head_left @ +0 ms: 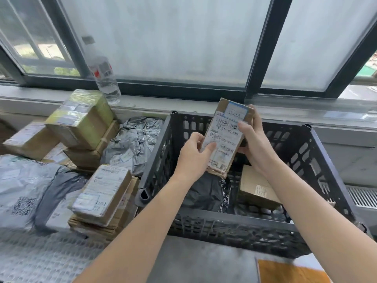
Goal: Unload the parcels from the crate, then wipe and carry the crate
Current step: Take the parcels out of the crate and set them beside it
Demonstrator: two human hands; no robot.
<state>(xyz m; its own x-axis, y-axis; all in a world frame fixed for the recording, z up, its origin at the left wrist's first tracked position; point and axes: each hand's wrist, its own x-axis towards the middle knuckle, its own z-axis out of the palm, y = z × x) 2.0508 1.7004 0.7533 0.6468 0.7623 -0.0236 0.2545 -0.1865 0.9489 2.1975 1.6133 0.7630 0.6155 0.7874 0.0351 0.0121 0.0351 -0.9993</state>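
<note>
The crate [318,152] is black, with a pattern of small slots in its walls; the parcel [226,137] held above it is brown cardboard with a white label carrying black barcodes and a blue-edged sticker; inside lie a black bag [206,190] and a brown box [257,188]; at the left, the far box [81,117] is yellow-green and the soft bags [134,139] are grey; the bottle [104,72] has a red and white label.
</note>
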